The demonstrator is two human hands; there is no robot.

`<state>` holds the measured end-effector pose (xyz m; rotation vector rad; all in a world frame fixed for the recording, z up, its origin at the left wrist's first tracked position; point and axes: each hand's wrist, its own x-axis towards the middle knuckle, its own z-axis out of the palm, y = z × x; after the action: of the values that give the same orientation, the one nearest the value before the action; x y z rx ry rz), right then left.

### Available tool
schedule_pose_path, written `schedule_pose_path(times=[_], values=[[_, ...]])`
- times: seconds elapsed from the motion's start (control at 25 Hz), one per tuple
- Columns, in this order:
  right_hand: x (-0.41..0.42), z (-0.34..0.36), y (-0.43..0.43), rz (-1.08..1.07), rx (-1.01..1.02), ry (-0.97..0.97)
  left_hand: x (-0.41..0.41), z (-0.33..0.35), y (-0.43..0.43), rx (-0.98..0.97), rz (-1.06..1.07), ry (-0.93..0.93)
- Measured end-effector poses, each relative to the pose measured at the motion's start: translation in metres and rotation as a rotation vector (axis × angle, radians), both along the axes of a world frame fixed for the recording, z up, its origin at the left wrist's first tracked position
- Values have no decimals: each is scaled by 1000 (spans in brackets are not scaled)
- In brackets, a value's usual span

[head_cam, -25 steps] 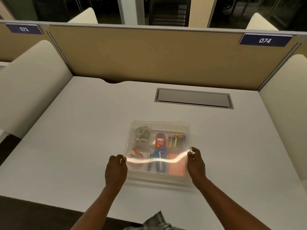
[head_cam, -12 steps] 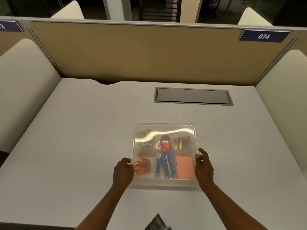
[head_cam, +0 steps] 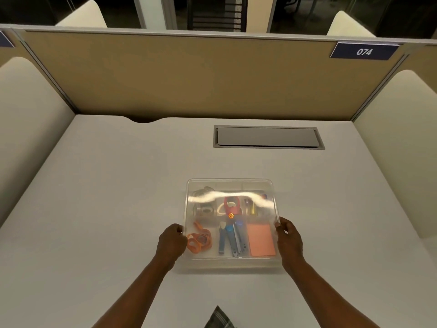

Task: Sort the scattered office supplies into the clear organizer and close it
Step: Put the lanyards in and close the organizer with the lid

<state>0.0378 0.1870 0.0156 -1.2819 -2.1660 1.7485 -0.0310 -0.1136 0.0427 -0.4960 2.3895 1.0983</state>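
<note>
The clear organizer [head_cam: 233, 262] sits on the white desk in front of me, with its clear lid [head_cam: 230, 185] lying over it. Through the lid I see orange scissors [head_cam: 198, 240], blue tools [head_cam: 230, 240], a pink pad [head_cam: 261, 240], a red item [head_cam: 231, 204] and tape rolls [head_cam: 204, 208]. My left hand [head_cam: 171, 242] grips the lid's left edge. My right hand [head_cam: 288, 240] grips its right edge.
A grey cable flap [head_cam: 268, 137] is set into the desk behind the organizer. Tan partition panels [head_cam: 189, 79] and cream side screens [head_cam: 26, 129] wall in the desk. A bit of checked cloth [head_cam: 218, 318] shows at the bottom edge.
The lid, tilted up at its near edge a second ago, has come down flat over the organizer. Both hands stayed on its side edges.
</note>
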Motion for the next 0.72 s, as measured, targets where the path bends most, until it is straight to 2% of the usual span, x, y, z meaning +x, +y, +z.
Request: schedule_pose_path(times=[0.24,0.52,0.72], values=[[0,2,1,22,-3,-6,1,1,2,-13,-5,7],[-3,4,4,49,-104,-33,-4,-9,-5,84,41,-59],[-5,7,4,65,-100,-30,-6,-12,-7,145,66,-60]])
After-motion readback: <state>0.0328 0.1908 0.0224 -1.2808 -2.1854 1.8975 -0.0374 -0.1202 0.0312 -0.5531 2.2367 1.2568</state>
